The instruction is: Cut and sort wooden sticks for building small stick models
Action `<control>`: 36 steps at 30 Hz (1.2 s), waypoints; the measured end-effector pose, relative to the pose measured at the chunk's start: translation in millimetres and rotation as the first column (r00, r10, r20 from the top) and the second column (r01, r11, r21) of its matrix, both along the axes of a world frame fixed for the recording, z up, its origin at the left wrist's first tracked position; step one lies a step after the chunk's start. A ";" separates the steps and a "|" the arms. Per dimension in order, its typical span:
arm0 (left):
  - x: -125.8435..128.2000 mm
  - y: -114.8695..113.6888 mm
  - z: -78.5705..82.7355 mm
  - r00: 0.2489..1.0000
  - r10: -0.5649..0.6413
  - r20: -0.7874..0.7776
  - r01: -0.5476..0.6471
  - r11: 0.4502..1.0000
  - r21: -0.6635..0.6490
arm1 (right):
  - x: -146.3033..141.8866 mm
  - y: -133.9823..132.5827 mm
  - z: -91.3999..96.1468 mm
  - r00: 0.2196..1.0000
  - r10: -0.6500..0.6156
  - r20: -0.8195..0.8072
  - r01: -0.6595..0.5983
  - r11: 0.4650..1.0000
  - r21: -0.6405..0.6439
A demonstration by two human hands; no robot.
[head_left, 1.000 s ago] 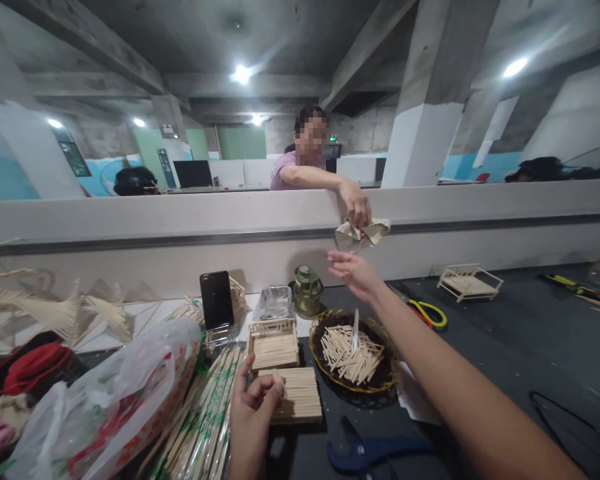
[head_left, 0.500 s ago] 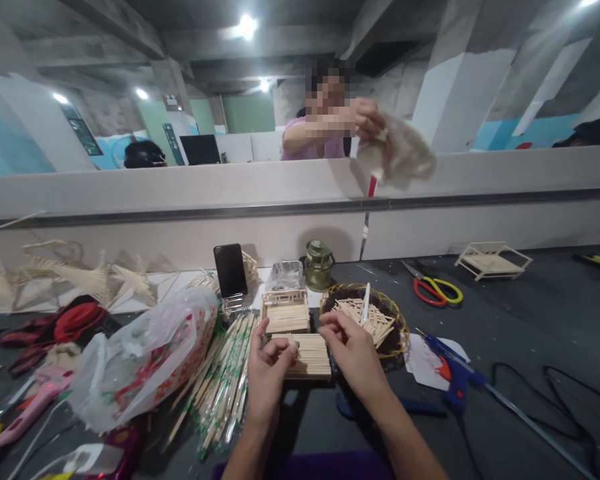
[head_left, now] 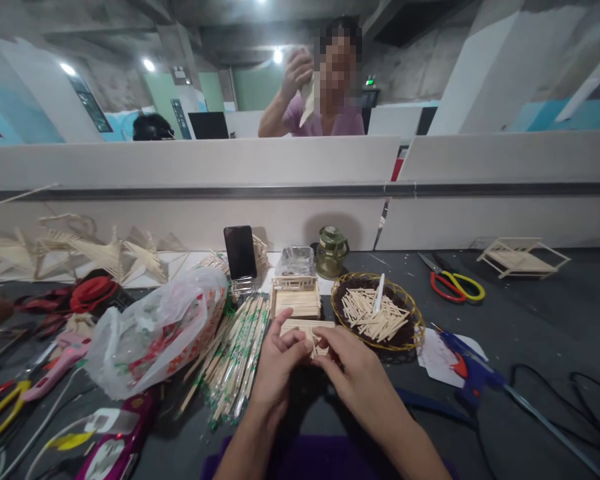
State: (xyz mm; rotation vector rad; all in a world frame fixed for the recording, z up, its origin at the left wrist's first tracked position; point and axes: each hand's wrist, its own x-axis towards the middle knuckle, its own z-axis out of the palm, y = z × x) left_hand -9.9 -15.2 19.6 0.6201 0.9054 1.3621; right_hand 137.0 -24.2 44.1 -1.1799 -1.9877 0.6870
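One railed piece (head_left: 296,305) and one slatted panel (head_left: 303,325) seem assembled, left of the basket (head_left: 397,295); its loose sticks (head_left: 370,321) are left unused. Over the panel, left hand (head_left: 281,357) and right hand (head_left: 349,363) are half-curled; any grip cannot be told.

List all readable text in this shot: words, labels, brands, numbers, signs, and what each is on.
No text is legible.
Lit green sign in the background: too small to read.
Stick wrappers: green marks, too small to tell if they are lettering.
Plastic bag: red-orange print, too blurred to read.
Magenta device: no marking can be made out.
Stick panel: no lettering visible.
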 end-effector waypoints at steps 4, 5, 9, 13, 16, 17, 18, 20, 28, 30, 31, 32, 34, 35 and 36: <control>-2.0 -1.0 0.9 0.998 -0.038 0.057 0.040 0.999 -0.029 | -0.8 -2.9 -5.6 0.999 0.009 0.048 -0.014 0.994 0.109; -2.3 -1.4 1.3 0.997 -0.047 0.054 0.048 0.999 -0.026 | 0.0 -3.4 -6.8 0.998 0.005 0.055 -0.012 0.991 0.130; -2.3 -2.7 2.0 0.997 -0.083 0.008 0.083 0.997 -0.003 | 4.8 -6.4 -10.3 0.996 -0.018 0.083 0.002 0.983 0.185; -1.1 -3.7 2.1 0.995 -0.102 0.008 0.102 0.995 -0.022 | 9.8 -8.1 -11.2 0.993 0.009 0.114 -0.032 0.978 0.204; 0.6 -3.9 1.7 0.996 -0.089 0.031 0.091 0.995 -0.049 | 12.6 -8.0 -12.0 0.992 0.015 0.127 -0.044 0.972 0.230; 1.1 -3.9 1.3 0.995 -0.091 0.035 0.093 0.994 -0.055 | 13.0 -8.0 -12.4 0.991 0.013 0.131 -0.044 0.970 0.240; 1.6 -3.9 0.9 0.995 -0.095 0.037 0.097 0.994 -0.059 | 13.1 -8.0 -13.0 0.991 0.009 0.135 -0.043 0.968 0.249; 2.0 -3.9 0.1 0.994 -0.100 0.033 0.102 0.993 -0.059 | 12.6 -7.9 -14.9 0.990 0.001 0.143 -0.040 0.963 0.267; -1.9 -4.2 3.3 0.999 -0.042 -0.024 0.042 0.999 0.006 | 8.3 -8.5 -7.2 0.996 -0.015 0.085 -0.008 0.965 0.261; -3.1 -3.9 4.7 0.998 0.010 -0.054 -0.008 0.999 0.039 | 1.9 -9.0 6.6 0.998 -0.054 -0.016 0.057 0.970 0.236; -3.6 -3.7 5.3 0.997 0.036 -0.068 -0.032 0.998 0.056 | -2.1 -9.2 13.5 0.993 -0.079 -0.086 0.097 0.966 0.238; -4.0 -3.7 5.8 0.995 0.056 -0.082 -0.050 0.996 0.072 | -5.8 -9.3 19.2 0.992 -0.063 -0.109 0.086 0.971 0.225; -4.2 -3.9 7.0 0.993 0.071 -0.098 -0.061 0.994 0.096 | -10.4 -9.8 24.7 0.986 -0.110 -0.122 0.131 0.975 0.181; -4.1 -4.2 7.7 0.993 0.065 -0.101 -0.054 0.993 0.103 | -10.3 -10.4 24.2 0.980 -0.167 -0.105 0.182 0.972 0.151; -3.8 -4.7 8.4 0.993 0.054 -0.102 -0.042 0.993 0.109 | -8.5 -11.4 22.0 0.970 -0.229 -0.080 0.238 0.964 0.121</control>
